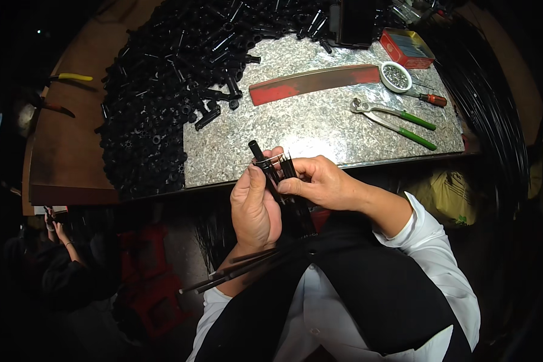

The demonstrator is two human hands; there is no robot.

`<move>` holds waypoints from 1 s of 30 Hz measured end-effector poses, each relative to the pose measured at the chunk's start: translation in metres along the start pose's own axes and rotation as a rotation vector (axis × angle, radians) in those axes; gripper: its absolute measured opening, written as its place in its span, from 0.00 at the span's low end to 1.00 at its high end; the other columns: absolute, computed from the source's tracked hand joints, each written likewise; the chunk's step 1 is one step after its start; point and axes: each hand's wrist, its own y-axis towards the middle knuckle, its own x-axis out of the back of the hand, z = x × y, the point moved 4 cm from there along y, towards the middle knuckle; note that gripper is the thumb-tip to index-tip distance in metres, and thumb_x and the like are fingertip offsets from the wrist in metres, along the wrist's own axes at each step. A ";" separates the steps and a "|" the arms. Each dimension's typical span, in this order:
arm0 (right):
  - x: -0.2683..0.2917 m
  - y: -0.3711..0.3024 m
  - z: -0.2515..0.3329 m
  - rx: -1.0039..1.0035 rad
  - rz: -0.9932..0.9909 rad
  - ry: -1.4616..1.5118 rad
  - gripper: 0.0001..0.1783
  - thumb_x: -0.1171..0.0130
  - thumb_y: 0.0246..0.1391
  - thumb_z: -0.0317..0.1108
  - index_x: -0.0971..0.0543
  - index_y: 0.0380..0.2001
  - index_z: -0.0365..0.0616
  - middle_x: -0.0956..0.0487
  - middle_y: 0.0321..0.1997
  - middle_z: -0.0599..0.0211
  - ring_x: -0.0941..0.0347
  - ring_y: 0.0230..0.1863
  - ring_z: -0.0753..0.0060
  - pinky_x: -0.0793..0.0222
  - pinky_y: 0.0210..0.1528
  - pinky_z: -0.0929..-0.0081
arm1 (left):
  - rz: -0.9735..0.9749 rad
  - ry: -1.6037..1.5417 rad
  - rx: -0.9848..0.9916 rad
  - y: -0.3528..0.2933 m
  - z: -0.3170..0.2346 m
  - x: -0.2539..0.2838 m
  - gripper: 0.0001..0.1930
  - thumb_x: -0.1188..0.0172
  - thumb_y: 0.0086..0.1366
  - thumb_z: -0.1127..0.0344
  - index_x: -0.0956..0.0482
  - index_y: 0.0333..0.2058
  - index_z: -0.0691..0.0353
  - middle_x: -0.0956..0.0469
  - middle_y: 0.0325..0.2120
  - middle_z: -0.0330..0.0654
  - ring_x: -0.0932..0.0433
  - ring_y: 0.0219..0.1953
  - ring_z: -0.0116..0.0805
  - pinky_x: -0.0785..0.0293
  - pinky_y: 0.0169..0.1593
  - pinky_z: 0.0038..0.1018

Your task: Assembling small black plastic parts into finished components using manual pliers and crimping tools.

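In front of my body, close to the table's front edge, both hands hold what looks like an umbrella frame (256,151), a short black tube with thin black ribs. My left hand (253,208) is closed round the tube, its thumb pressed near a thin wire that crosses it. Closed on the bunch of thin black ribs (288,166) beside the tube, my right hand (323,184) has its thumb and index finger together. The ribs' pale tips point up, and their lower part runs down toward my lap. Dark rods (241,266) lie across my left forearm.
Black plastic parts (157,108) are heaped across the table's left and back. On the speckled tabletop (320,120) lie a red-and-brown curved strip (314,83), green-handled pincers (398,123), a bowl of small metal pieces (396,76), a screwdriver (431,98) and a red box (408,48). A co-worker's hands (55,226) show at left.
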 end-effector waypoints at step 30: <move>0.026 -0.031 0.001 0.107 -0.031 0.113 0.18 0.42 0.57 0.44 0.25 0.24 0.39 0.32 0.16 0.78 0.42 0.18 0.88 0.46 0.19 0.82 | 0.057 0.118 -0.055 -0.011 0.020 -0.035 0.18 0.57 0.72 0.63 0.30 0.50 0.73 0.26 0.48 0.51 0.28 0.51 0.35 0.36 0.58 0.30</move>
